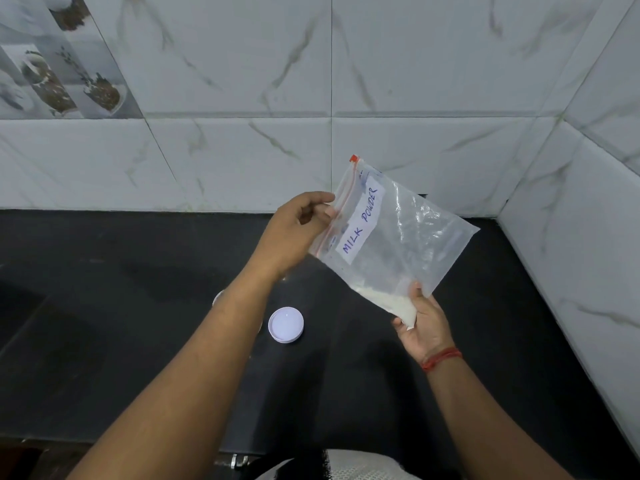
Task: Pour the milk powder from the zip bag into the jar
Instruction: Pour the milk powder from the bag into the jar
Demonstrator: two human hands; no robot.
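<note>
Zip bag (398,233) is up off the counter (104,306), held between both hands and tilted. My left hand (298,230) pinches the red zip strip (341,209) at the mouth edge, thumb and fingers closed narrow on it. My right hand (424,323) cups the low corner from beneath, fingers curled on the film where the milk powder (384,299) has settled.

Handling read: thin clear film, soft and crinkly, no stiffness of its own. Load looks light, a small heap in one corner, so weight is no trouble; floppiness is. Film is probably slick, so I judge a pinch on the thicker zip strip safest, with the other hand on the bottom corner to steer the flow. Cannot tell from here whether the zip is open or sealed.

A white handwritten label (362,225) sits just right of my left fingers. White lid (286,324) lies on the counter below my left wrist, left of my right hand. The jar (219,297) is mostly hidden under my left forearm; only a sliver of rim shows, well below the bag.

Risk: fine powder puffs and clings; pour low and slow.
</note>
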